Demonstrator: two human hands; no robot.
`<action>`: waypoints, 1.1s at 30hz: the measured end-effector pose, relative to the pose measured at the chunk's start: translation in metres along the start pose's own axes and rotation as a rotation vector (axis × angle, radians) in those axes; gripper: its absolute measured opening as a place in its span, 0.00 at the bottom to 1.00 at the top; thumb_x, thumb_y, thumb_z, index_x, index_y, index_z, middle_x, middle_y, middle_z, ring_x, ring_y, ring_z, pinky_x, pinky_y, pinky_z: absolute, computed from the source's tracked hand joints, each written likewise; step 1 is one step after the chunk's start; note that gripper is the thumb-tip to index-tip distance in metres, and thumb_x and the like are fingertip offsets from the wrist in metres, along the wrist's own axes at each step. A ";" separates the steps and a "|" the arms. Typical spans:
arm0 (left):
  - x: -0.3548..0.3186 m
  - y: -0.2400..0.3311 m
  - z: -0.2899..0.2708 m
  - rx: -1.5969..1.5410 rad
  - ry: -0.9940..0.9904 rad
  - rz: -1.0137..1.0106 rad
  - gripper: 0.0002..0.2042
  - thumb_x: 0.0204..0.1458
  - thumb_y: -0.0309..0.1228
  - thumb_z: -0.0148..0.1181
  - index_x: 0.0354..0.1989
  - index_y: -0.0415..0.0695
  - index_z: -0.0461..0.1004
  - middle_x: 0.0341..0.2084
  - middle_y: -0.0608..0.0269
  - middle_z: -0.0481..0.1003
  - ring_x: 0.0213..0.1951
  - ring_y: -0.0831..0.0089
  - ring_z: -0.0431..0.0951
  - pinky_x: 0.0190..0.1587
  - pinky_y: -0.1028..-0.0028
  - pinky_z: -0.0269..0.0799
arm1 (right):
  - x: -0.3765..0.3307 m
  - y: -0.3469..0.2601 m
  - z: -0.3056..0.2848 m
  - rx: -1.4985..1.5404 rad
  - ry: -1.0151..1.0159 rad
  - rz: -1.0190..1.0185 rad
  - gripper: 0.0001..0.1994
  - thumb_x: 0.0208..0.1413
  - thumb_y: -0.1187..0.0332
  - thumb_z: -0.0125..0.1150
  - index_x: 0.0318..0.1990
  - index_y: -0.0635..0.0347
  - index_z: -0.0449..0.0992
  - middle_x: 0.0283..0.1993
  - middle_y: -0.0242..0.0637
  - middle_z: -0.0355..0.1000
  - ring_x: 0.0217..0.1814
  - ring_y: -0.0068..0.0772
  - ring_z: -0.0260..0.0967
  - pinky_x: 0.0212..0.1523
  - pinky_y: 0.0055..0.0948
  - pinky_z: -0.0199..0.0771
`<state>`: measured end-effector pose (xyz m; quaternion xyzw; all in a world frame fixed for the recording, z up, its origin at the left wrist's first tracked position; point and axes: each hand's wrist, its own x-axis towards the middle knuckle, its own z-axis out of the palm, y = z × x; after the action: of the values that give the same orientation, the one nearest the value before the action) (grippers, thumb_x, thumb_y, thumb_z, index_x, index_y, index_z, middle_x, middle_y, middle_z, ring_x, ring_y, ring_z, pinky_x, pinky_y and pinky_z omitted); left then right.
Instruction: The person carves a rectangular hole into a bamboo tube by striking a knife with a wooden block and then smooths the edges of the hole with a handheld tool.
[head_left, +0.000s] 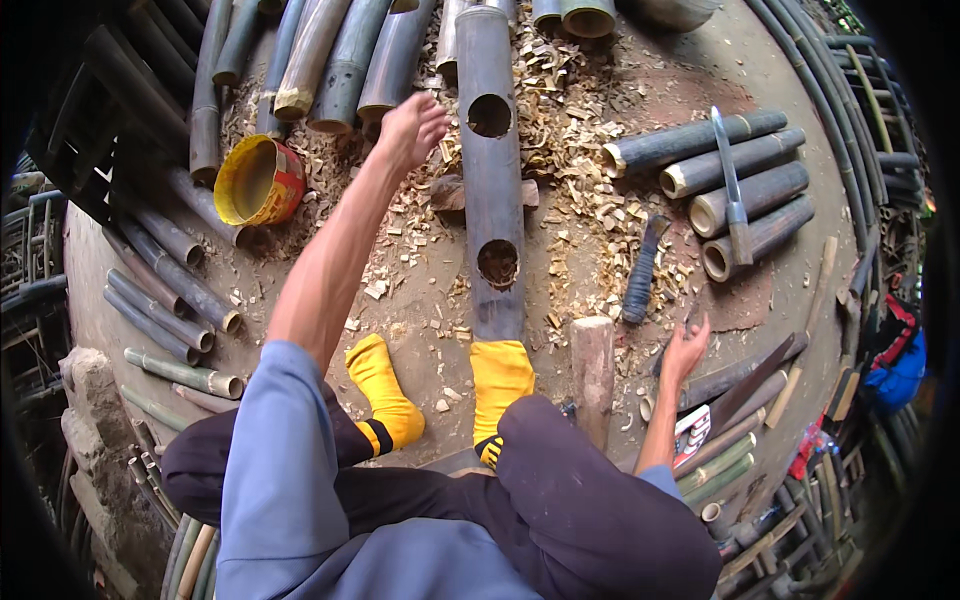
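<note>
A long dark bamboo tube [490,190] with two round holes cut in its upper side lies lengthwise ahead of me. It rests across a wood block [448,194], and my yellow-socked right foot [502,375] is on its near end. Left of the upper hole, my left hand [410,130] is raised, fingers apart and a little blurred, holding nothing I can see. Low on the right, my right hand [684,350] is closed around something dark and small, mostly hidden by the fingers. A dark-handled tool [643,270] lies just beyond it on the ground.
Wood chips [580,180] cover the ground around the tube. A yellow-and-red bucket [258,182] stands at left. Several cut bamboo pieces [735,165] lie at right with a chisel-like tool [730,185] across them. A short wooden post [592,380] is near my right knee.
</note>
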<state>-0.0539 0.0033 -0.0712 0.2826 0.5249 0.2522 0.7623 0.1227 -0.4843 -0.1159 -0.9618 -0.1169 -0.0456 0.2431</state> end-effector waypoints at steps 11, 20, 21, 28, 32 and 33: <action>0.136 0.031 0.024 -0.417 0.099 -0.221 0.10 0.55 0.32 0.50 0.21 0.48 0.65 0.10 0.75 0.62 0.09 0.83 0.54 0.12 0.80 0.43 | -0.027 -0.062 -0.028 0.247 -0.219 0.206 0.19 0.47 0.81 0.51 0.49 0.65 0.71 0.36 0.37 0.70 0.36 0.26 0.68 0.39 0.25 0.70; 0.065 0.078 0.007 -0.388 -0.051 0.107 0.07 0.51 0.27 0.54 0.21 0.47 0.66 0.11 0.75 0.62 0.10 0.84 0.55 0.12 0.83 0.45 | -0.027 -0.182 -0.014 0.663 -0.514 0.045 0.15 0.51 0.80 0.54 0.48 0.66 0.71 0.33 0.33 0.71 0.33 0.19 0.67 0.33 0.15 0.70; 0.051 0.070 0.015 -0.122 0.020 0.218 0.04 0.48 0.27 0.55 0.24 0.45 0.69 0.13 0.71 0.66 0.13 0.81 0.61 0.15 0.81 0.54 | -0.029 -0.186 -0.010 0.608 -0.510 -0.028 0.15 0.51 0.80 0.54 0.48 0.65 0.72 0.33 0.33 0.72 0.33 0.20 0.68 0.32 0.17 0.71; 0.041 0.049 -0.009 1.469 0.156 1.020 0.21 0.42 0.29 0.63 0.45 0.37 0.65 0.39 0.45 0.70 0.43 0.53 0.73 0.45 0.59 0.71 | -0.086 -0.196 -0.003 0.563 -0.718 -0.168 0.13 0.50 0.76 0.55 0.45 0.63 0.75 0.31 0.38 0.75 0.31 0.25 0.72 0.33 0.24 0.74; 0.075 0.045 0.009 1.648 0.100 0.933 0.18 0.44 0.30 0.62 0.40 0.38 0.62 0.38 0.44 0.71 0.42 0.51 0.74 0.41 0.58 0.73 | -0.091 -0.171 0.001 0.537 -0.755 -0.112 0.13 0.53 0.77 0.55 0.47 0.67 0.72 0.31 0.34 0.72 0.31 0.21 0.70 0.33 0.19 0.72; 0.085 0.045 0.015 1.715 0.095 0.922 0.18 0.46 0.31 0.60 0.42 0.38 0.61 0.39 0.44 0.72 0.40 0.51 0.76 0.39 0.59 0.75 | -0.088 -0.173 -0.002 0.541 -0.725 -0.060 0.12 0.52 0.77 0.55 0.46 0.65 0.73 0.31 0.35 0.73 0.31 0.22 0.71 0.33 0.21 0.72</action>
<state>-0.0168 0.0908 -0.0917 0.9089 0.3984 0.0690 0.1025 -0.0049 -0.3554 -0.0474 -0.8140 -0.2299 0.3191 0.4275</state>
